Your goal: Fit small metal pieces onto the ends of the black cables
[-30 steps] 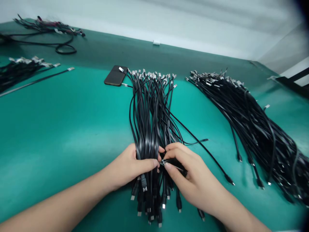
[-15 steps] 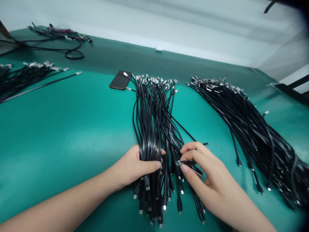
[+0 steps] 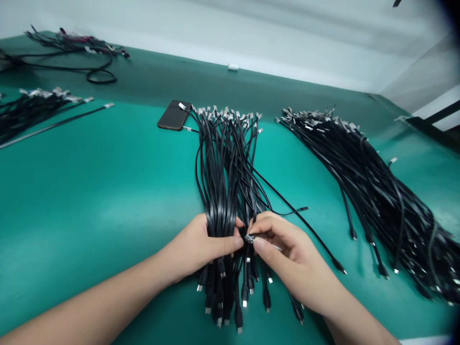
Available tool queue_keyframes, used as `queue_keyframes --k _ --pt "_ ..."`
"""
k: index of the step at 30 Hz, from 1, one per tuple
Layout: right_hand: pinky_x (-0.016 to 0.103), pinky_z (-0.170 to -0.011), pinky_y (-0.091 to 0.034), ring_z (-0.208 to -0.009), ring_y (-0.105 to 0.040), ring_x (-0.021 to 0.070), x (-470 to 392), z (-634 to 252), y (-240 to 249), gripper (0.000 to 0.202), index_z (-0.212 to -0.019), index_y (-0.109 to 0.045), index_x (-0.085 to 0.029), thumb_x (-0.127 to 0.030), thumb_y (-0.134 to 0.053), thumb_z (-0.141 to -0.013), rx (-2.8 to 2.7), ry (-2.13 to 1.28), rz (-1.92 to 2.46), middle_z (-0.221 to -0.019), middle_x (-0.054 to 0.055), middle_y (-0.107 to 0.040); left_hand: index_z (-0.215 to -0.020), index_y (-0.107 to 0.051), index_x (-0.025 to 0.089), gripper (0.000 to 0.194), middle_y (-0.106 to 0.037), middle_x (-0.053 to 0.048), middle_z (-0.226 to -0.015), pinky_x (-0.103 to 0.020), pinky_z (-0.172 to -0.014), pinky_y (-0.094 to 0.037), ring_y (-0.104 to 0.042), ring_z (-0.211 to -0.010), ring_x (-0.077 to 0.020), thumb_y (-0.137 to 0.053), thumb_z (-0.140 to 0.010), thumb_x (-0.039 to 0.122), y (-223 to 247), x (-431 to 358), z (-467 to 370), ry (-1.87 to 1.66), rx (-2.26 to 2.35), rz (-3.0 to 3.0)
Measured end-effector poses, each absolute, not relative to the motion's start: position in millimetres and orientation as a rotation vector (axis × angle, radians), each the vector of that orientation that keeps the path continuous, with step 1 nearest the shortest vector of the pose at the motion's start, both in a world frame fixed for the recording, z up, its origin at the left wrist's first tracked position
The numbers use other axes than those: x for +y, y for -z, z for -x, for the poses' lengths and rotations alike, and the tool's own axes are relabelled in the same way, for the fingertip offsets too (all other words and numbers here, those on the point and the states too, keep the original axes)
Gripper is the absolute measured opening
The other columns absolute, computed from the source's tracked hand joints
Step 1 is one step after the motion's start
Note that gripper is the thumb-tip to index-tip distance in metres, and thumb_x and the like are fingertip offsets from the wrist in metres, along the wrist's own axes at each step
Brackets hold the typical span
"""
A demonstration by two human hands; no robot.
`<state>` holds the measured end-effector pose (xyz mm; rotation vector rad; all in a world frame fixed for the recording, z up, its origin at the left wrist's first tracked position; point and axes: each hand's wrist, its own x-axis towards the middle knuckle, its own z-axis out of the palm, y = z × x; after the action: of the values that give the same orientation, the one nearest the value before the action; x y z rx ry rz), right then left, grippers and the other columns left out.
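My left hand (image 3: 217,244) is wrapped round a thick bundle of flat black USB cables (image 3: 219,187), thumb across the front. Below it hang the bundle's lower plugs, black with metal tips. Just to its right, my right hand (image 3: 283,249) pinches a small dark piece with a shiny grey end (image 3: 250,237) between thumb and fingers; its kind I cannot make out. That grey end lies close to my left thumb tip, in front of looser cables of the same pile. At the far end, the cables' upper plugs carry white-silver ends.
A dark phone (image 3: 175,115) lies left of the upper plugs. To the right spreads a large pile of black cables (image 3: 377,182); another pile (image 3: 34,108) is at the left. Tangled cords (image 3: 77,45) lie at back left on the green mat (image 3: 108,191). A small white roll (image 3: 233,67) is near the wall.
My right hand has moved left, bringing the small dark piece close to my left thumb. One loose cable now lies stretched out to the right. My left hand keeps its grip.
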<state>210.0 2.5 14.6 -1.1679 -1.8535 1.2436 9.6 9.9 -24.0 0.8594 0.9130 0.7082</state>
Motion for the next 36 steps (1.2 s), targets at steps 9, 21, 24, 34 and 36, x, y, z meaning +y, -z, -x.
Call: queue_keyframes --k 9,21,24,34,36 --pt "0.032 -0.074 -0.055 -0.083 -0.064 0.0154 7 -208 -5 0.007 -0.097 -0.068 -0.023 -0.022 -0.061 -0.097 -1.618 -1.248 1.113 -0.107 0.005 -0.063 -0.087 -0.062 0.019 0.016 -0.054 0.006 -0.075 -0.027 -0.069 -0.041 -0.049 -0.07 -0.0125 -0.076 -0.081 0.024 16 12 -8 -0.625 0.938 -0.992" --pt "0.026 -0.058 -0.047 -0.066 -0.055 0.0136 6 -213 -11 0.005 -0.096 -0.06 -0.021 -0.024 -0.056 -0.097 -1.584 -1.3 1.354 -0.076 -0.001 -0.059 -0.084 -0.063 0.02 0.015 -0.051 0.007 -0.069 -0.024 -0.061 -0.034 -0.044 -0.064 -0.0109 -0.076 -0.079 0.024 6 7 -12 -0.654 1.051 -0.957" --pt "0.026 -0.052 -0.043 -0.063 -0.054 0.0136 0 -213 -11 0.005 -0.097 -0.059 -0.022 -0.023 -0.054 -0.098 -1.71 -1.276 1.427 -0.078 -0.001 -0.061 -0.083 -0.061 0.021 0.016 -0.051 0.006 -0.066 -0.025 -0.058 -0.033 -0.042 -0.061 -0.012 -0.074 -0.08 0.029 8 6 -11 -0.639 1.054 -0.966" --pt "0.023 -0.041 -0.028 -0.048 -0.036 0.0112 -10 -216 -12 0.006 -0.097 -0.055 -0.025 -0.025 -0.05 -0.1 -1.81 -1.354 1.47 -0.059 -0.008 -0.044 -0.082 -0.061 0.022 0.018 -0.048 0.007 -0.062 -0.024 -0.054 -0.032 -0.039 -0.058 -0.0115 -0.074 -0.08 0.033 9 7 -11 -0.61 1.072 -0.939" --pt "0.023 -0.041 -0.028 -0.048 -0.037 0.0115 -9 -215 -12 0.007 -0.097 -0.056 -0.025 -0.026 -0.05 -0.1 -1.812 -1.351 1.471 -0.06 -0.007 -0.046 -0.082 -0.061 0.022 0.02 -0.048 0.007 -0.062 -0.023 -0.053 -0.032 -0.038 -0.057 -0.011 -0.077 -0.078 0.032 9 7 -11 -0.592 1.076 -0.923"
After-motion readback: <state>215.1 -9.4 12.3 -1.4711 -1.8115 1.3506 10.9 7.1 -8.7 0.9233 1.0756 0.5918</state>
